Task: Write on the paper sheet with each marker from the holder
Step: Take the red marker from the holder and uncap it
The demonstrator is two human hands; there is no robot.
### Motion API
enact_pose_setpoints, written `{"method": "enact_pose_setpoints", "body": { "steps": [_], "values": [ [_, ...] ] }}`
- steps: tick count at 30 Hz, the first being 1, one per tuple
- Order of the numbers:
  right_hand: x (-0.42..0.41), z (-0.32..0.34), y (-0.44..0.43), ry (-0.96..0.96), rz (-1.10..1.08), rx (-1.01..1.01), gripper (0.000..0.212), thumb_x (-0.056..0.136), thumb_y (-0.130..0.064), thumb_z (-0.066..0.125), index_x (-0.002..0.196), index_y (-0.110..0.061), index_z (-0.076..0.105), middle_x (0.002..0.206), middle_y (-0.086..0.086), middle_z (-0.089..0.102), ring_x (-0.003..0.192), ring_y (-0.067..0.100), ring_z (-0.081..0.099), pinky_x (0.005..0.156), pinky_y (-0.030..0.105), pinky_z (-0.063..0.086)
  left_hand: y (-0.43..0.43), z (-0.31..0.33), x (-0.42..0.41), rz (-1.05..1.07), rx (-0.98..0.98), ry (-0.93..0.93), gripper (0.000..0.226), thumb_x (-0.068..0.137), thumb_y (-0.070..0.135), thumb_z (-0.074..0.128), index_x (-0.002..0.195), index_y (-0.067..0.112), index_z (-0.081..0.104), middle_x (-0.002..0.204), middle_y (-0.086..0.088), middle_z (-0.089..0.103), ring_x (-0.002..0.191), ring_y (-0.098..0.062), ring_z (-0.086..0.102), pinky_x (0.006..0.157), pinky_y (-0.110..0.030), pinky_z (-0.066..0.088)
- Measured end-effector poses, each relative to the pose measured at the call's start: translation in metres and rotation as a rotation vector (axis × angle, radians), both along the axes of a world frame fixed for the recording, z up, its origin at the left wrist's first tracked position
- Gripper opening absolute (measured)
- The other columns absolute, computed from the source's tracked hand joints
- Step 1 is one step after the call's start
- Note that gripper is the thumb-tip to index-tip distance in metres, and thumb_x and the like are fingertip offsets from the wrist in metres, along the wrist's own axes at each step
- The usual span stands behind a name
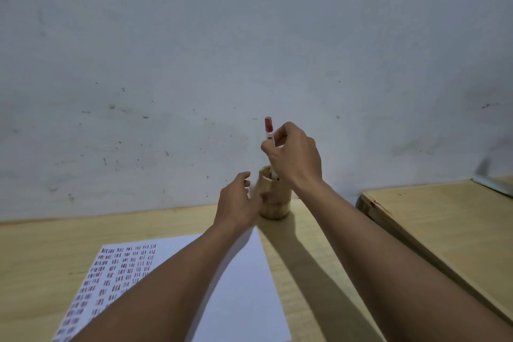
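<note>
Forearms fill near frame, crossing paper sheet (244, 280) on wooden table (41, 253); sheet's left part already covered w/ rows of red/dark strokes. Far centre by wall: wooden holder (274, 200). Right hand (295, 155) directly above it, fingers pinched round red-capped marker (269, 133), long axis upright, cap up, lower end inside holder mouth. Left hand (237, 198) just left of holder, fingers loosely curled, half open, holding nothing; contact w/ holder unclear. Judgement: marker travel is straight vertical; whether lifting out or dropping in, can't tell.
</note>
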State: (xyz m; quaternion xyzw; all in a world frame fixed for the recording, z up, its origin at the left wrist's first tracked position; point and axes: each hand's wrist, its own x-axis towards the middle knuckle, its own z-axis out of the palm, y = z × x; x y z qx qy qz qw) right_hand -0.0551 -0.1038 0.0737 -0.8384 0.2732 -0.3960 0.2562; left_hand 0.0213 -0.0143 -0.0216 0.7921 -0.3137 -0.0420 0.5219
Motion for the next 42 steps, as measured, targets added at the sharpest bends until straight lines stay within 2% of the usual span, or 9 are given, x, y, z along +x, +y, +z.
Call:
{"method": "enact_pose_setpoints", "body": {
  "steps": [9, 14, 21, 25, 27, 31, 34, 36, 42],
  "values": [
    [-0.023, 0.006, 0.05, 0.057, 0.109, -0.027, 0.015, 0.084, -0.028, 0.062, 0.096, -0.02, 0.06, 0.086, -0.008, 0.067, 0.079, 0.022, 0.063, 0.068, 0.037, 0.05, 0.081, 0.056, -0.007, 0.15, -0.188, -0.05, 0.034, 0.097, 0.02, 0.056, 0.13, 0.022, 0.063, 0.112, 0.003, 0.071, 0.091, -0.009, 0.063, 0.079, -0.017, 0.045],
    [-0.031, -0.005, 0.081, 0.156, 0.178, -0.025, 0.012, 0.084, -0.023, 0.06, 0.095, -0.024, 0.064, 0.082, -0.01, 0.068, 0.072, 0.017, 0.064, 0.072, 0.039, 0.054, 0.12, 0.071, -0.009, 0.015, -0.333, 0.159, 0.033, 0.09, 0.013, 0.059, 0.12, 0.024, 0.069, 0.099, -0.003, 0.075, 0.094, -0.02, 0.074, 0.087, -0.044, 0.06],
    [-0.037, -0.016, 0.111, 0.242, 0.241, -0.076, 0.014, 0.088, -0.023, 0.061, 0.099, -0.025, 0.069, 0.093, -0.008, 0.073, 0.078, 0.019, 0.066, 0.07, 0.04, 0.057, 0.154, 0.069, -0.017, -0.081, -0.357, 0.228, 0.014, 0.091, 0.009, 0.069, 0.104, 0.009, 0.075, 0.097, -0.018, 0.076, 0.084, -0.023, 0.075, 0.078, -0.038, 0.062],
    [-0.04, -0.019, 0.124, 0.184, 0.203, -0.164, 0.023, 0.095, -0.026, 0.06, 0.117, -0.023, 0.065, 0.111, -0.008, 0.064, 0.089, 0.018, 0.065, 0.073, 0.037, 0.054, 0.165, 0.067, -0.017, -0.038, -0.4, 0.25, 0.008, 0.091, 0.006, 0.069, 0.096, 0.004, 0.075, 0.09, -0.016, 0.075, 0.083, -0.022, 0.074, 0.083, -0.041, 0.062],
    [-0.042, -0.02, 0.135, 0.104, 0.148, -0.222, 0.015, 0.095, -0.032, 0.058, 0.106, -0.021, 0.064, 0.098, -0.007, 0.062, 0.082, 0.017, 0.062, 0.064, 0.034, 0.048, 0.169, 0.069, -0.017, 0.01, -0.447, 0.26, 0.007, 0.092, 0.006, 0.068, 0.095, 0.003, 0.074, 0.086, -0.013, 0.074, 0.082, -0.02, 0.074, 0.082, -0.039, 0.062],
    [-0.039, -0.028, 0.161, -0.014, 0.21, 0.232, 0.044, 0.094, -0.045, 0.058, 0.062, -0.016, 0.056, 0.053, -0.007, 0.053, 0.052, 0.016, 0.048, 0.053, 0.029, 0.036, 0.18, 0.072, -0.015, 0.05, -0.508, 0.276, 0.008, 0.094, 0.007, 0.066, 0.094, 0.005, 0.074, 0.087, -0.009, 0.075, 0.081, -0.018, 0.074, 0.081, -0.038, 0.062],
    [-0.036, -0.026, 0.178, -0.164, 0.382, 0.938, 0.035, 0.094, -0.046, 0.064, 0.085, -0.013, 0.07, 0.072, 0.0, 0.06, 0.058, 0.013, 0.048, 0.051, 0.027, 0.043, 0.191, 0.073, -0.017, -0.011, -0.464, 0.291, 0.01, 0.095, 0.008, 0.065, 0.096, 0.004, 0.074, 0.09, -0.01, 0.075, 0.085, -0.019, 0.073, 0.082, -0.039, 0.062],
    [-0.031, -0.026, 0.184, -0.287, 0.444, 1.213, 0.026, 0.094, -0.039, 0.068, 0.097, -0.013, 0.071, 0.075, 0.0, 0.06, 0.058, 0.011, 0.048, 0.045, 0.021, 0.043, 0.197, 0.072, -0.018, -0.042, -0.428, 0.292, 0.01, 0.095, 0.009, 0.065, 0.095, 0.006, 0.075, 0.09, -0.01, 0.075, 0.087, -0.019, 0.073, 0.082, -0.039, 0.062],
    [-0.016, -0.032, 0.198, -0.44, 0.543, 1.307, 0.015, 0.097, -0.018, 0.067, 0.088, -0.005, 0.067, 0.071, 0.003, 0.061, 0.056, 0.008, 0.055, 0.05, 0.015, 0.05, 0.215, 0.069, -0.012, -0.019, -0.375, 0.318, 0.013, 0.095, 0.01, 0.066, 0.098, 0.001, 0.075, 0.086, -0.008, 0.076, 0.081, -0.016, 0.074, 0.081, -0.037, 0.063]
  ]
}}
